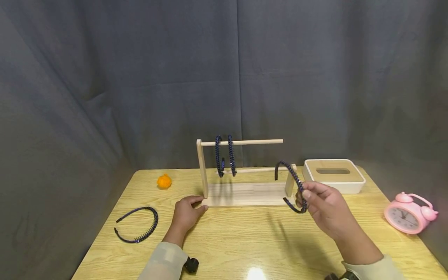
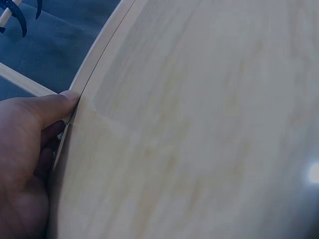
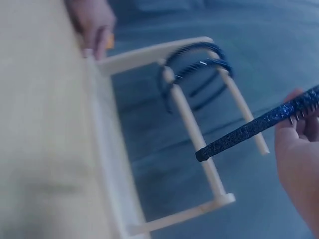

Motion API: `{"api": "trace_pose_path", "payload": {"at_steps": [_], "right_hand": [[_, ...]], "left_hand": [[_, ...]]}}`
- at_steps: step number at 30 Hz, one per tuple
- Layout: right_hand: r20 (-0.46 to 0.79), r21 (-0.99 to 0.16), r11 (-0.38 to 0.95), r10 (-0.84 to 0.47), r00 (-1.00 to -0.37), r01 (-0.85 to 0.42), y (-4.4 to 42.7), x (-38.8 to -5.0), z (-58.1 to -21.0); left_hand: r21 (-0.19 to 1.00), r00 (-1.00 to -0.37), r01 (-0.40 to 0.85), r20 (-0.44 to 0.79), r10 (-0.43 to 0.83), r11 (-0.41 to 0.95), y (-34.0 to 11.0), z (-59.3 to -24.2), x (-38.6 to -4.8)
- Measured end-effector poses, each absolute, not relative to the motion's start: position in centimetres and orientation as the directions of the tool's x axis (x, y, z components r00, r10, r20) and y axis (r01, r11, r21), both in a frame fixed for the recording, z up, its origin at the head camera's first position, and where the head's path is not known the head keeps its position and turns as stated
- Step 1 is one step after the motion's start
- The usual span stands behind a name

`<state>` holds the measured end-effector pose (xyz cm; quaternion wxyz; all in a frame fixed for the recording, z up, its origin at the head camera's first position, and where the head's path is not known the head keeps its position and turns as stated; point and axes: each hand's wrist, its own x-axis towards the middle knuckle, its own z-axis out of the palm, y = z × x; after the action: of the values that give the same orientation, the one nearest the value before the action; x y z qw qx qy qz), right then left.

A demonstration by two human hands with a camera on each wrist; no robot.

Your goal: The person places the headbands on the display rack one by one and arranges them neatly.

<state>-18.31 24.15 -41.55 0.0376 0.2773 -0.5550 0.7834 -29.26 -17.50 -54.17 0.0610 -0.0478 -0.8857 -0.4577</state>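
Observation:
A wooden rack [image 1: 245, 200] with two horizontal rods stands on the table. Two dark blue headbands [image 1: 231, 155] hang on its left half, also visible in the right wrist view [image 3: 202, 64]. My right hand [image 1: 327, 212] pinches another dark blue headband [image 1: 297, 181] by its curved band, near the rack's right end; in the right wrist view its tip [image 3: 219, 145] overlaps a rod. My left hand [image 1: 187, 214] grips the left end of the rack's base, thumb on the front edge [image 2: 75, 94]. A further headband [image 1: 154, 221] lies on the table at left.
An orange fuzzy ball [image 1: 164, 181] sits at the back left of the table [image 1: 238, 249]. Behind my right hand is a white tissue box [image 1: 334, 177] with a wooden lid. A pink alarm clock [image 1: 407, 214] stands at the right edge. Grey curtains [image 1: 175, 77] hang behind.

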Motion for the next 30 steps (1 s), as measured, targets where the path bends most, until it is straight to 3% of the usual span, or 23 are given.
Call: {"api": "trace_pose_path", "payload": {"at_steps": [7, 17, 30], "right_hand": [[0.416, -0.824, -0.435, -0.031, -0.909, -0.363, 25.1, -18.9, -38.9], [0.303, -0.797, -0.535, 0.046, -0.952, -0.28, 24.7, -21.8, -36.6], [0.098, -0.924, -0.363, 0.078, -0.992, -0.12, 23.3, -26.9, -37.1]], "left_hand": [[0.812, -0.991, 0.12, 0.132, 0.021, 0.571, -17.5, -54.5, -29.2], [0.814, -0.991, 0.117, 0.134, 0.013, 0.569, -17.5, -54.3, -29.3], [0.808, -0.99, 0.124, 0.138, 0.019, 0.576, -17.5, -54.3, -29.3]]}}
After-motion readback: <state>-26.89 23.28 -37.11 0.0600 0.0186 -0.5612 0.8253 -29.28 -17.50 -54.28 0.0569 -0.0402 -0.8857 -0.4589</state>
